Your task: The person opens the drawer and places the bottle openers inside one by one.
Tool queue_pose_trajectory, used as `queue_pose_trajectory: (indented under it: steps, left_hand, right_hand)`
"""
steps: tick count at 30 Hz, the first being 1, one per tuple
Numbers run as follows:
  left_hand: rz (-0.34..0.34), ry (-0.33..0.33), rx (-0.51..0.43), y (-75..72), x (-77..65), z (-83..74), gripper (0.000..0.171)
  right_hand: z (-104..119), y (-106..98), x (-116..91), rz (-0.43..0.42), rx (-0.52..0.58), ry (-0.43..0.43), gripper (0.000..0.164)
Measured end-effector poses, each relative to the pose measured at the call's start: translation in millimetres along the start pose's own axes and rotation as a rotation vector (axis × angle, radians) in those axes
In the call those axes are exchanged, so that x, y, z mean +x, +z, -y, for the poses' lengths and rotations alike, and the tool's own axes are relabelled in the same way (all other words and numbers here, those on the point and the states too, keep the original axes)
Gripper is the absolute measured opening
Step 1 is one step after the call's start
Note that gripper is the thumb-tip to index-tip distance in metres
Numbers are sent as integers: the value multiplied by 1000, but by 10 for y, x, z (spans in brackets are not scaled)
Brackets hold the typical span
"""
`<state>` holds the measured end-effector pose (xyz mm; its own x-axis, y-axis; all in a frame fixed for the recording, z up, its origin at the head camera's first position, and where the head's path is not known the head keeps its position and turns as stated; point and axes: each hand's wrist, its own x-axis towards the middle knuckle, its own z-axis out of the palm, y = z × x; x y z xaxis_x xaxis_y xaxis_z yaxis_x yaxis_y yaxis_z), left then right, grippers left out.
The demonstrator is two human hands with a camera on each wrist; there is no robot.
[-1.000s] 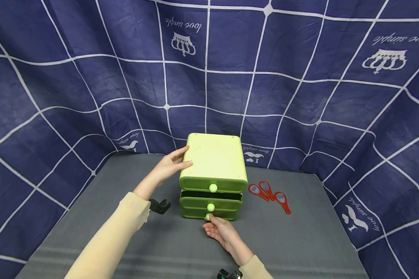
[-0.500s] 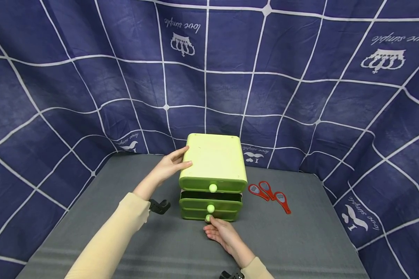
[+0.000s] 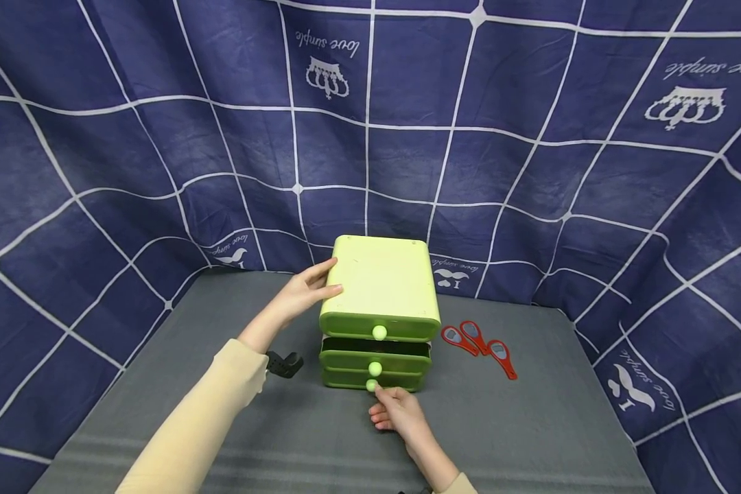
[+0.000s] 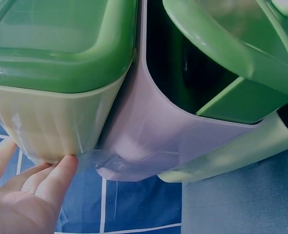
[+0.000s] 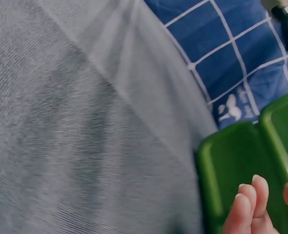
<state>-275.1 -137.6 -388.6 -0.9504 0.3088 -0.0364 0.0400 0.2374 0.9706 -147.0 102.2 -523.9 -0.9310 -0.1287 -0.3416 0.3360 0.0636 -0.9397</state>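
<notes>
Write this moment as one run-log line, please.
left hand: touching cabinet | right hand: at bottom knob | middle drawer: partly open | red tools: right of cabinet

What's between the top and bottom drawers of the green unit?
The middle drawer, pulled partly out; the head and left wrist views show it.

Pale yellow-green on the drawer box [image 3: 385, 274], with deeper leaf green across the drawer fronts [image 3: 346, 326], light green on the round knobs [image 3: 379, 333] and a lilac tint along the middle tier's side [image 4: 148, 141] in the left wrist view. Navy blue with a white grid, crowns, moustaches and lettering on the hanging cloth [image 3: 401, 161], against grey on the table [image 3: 272, 425]. Red with greyish faces on the three paddles [image 3: 500, 353], cream on the sleeves [image 3: 204, 405].
</notes>
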Motion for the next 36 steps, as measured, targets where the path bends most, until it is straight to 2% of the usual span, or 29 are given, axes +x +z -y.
queue_pose_trajectory:
  steps: [3, 11, 18, 27, 36]
  left_hand:
    - [-1, 8, -1, 16, 7, 0, 79]
    - [3, -9, 18, 30, -6, 10, 79]
    - [-2, -4, 13, 23, -7, 7, 78]
    - [-5, -1, 26, 16, -10, -18, 78]
    - [-6, -5, 20, 20, -22, -24, 79]
  right_hand:
    - [101, -16, -61, 0, -15, -37, 40]
    - [282, -12, -46, 86, 31, -39, 60]
    - [318, 31, 6, 86, 78, -76, 54]
    - [362, 20, 46, 74, 52, -122, 53]
    - [391, 17, 140, 60, 59, -122, 51]
